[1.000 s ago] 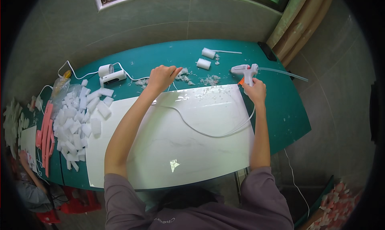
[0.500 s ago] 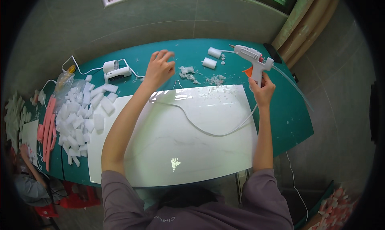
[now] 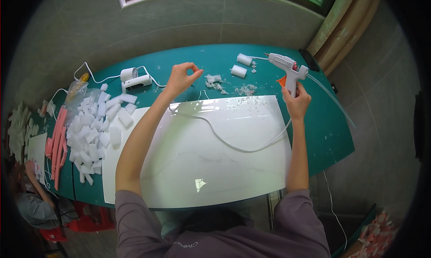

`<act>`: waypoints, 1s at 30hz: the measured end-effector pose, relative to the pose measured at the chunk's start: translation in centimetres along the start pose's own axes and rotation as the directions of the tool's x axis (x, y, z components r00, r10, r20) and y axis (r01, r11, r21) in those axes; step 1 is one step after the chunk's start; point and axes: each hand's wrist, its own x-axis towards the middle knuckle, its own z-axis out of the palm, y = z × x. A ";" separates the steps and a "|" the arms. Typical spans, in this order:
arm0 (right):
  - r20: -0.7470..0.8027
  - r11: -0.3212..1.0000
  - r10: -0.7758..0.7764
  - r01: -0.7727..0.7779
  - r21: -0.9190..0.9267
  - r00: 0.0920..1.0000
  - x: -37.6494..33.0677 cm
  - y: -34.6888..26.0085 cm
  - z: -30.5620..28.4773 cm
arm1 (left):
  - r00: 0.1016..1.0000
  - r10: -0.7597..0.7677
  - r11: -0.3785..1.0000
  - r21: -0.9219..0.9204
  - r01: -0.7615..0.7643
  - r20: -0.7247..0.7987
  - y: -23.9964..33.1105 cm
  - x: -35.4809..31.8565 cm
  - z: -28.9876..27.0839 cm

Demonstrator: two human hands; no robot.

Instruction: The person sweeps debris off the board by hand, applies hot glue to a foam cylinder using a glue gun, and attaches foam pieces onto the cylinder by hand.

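My right hand grips the handle of a white hot glue gun with an orange trigger. The gun points to the far left, and a clear glue stick trails from its back. Over the far edge of the glossy white board, my left hand hovers with thumb and forefinger pinched; anything between them is too small to make out. A white cable loops across the board toward the gun. Beyond the board lie two white foam rolls and small heaps of clear, shredded scraps.
White foam pieces pile up along the board's left side, beside pink strips and a plastic bag. White devices with cords stand behind them. A dark flat object lies far right. Another person's hand shows at far left.
My left hand has turned, its spread, curled fingers closing into a pinch, and shifted slightly lower. The glue gun stays in my right hand in about the same place; the whole view shifted slightly.
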 end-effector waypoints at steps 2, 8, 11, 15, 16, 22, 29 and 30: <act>-0.004 1.000 0.002 -0.002 -0.006 1.000 0.0 0.0 0.1 | 1.000 -0.014 0.992 -0.126 0.011 -0.026 -0.8 0.3 1.0; 0.009 0.998 0.043 -0.042 -0.056 0.999 -0.1 0.4 0.1 | 0.993 -0.117 0.887 -0.451 0.099 -0.011 0.4 0.2 2.4; 0.006 0.997 0.063 -0.063 -0.038 0.998 -0.1 0.4 0.2 | 0.993 -0.118 0.865 -0.493 0.099 -0.008 0.1 0.4 2.3; -0.005 0.998 0.051 -0.051 -0.045 0.999 -0.1 0.4 0.3 | 0.995 -0.099 0.918 -0.388 0.083 -0.021 0.9 0.1 1.5; -0.008 0.997 0.051 -0.051 -0.052 0.999 -0.2 0.4 0.3 | 0.995 -0.099 0.917 -0.389 0.084 -0.018 1.2 0.1 1.4; -0.010 0.996 0.076 -0.077 -0.045 0.997 -0.2 0.3 0.4 | 0.995 -0.100 0.911 -0.403 0.082 -0.025 0.7 -0.2 1.6; -0.007 0.996 0.054 -0.055 -0.067 0.998 -0.3 0.0 0.5 | 0.999 -0.010 0.988 -0.155 0.015 0.036 -0.7 -1.2 4.6; -0.006 0.996 0.050 -0.050 -0.070 0.999 -0.4 -0.1 0.5 | 0.999 -0.015 0.991 -0.129 0.020 0.045 -0.9 -1.3 5.1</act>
